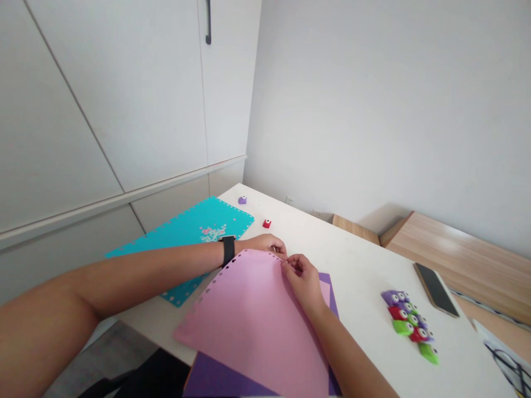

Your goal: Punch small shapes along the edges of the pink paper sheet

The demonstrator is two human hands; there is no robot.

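A sheet of pink paper (265, 315) is lifted and bent in front of me, with small shaped holes punched along its left and far edges. My right hand (302, 279) pinches its far right edge between thumb and fingers. Just beyond the same edge, my left hand (267, 244) is closed with curled fingers, and the paper partly covers it. What those fingers hold, if anything, is hidden. Beneath the lifted sheet lie more pink paper and a purple sheet (228, 378). Under my left forearm rests a blue sheet (178, 226) with punched edges and small paper cut-outs (213, 233) on it.
On the white table (352, 287) sit a purple craft punch (242, 200) and a red craft punch (266, 224) toward the far corner. Several coloured punches (410, 320) cluster at right, near a phone (435, 288). White cabinets (124, 83) and a wall border the table.
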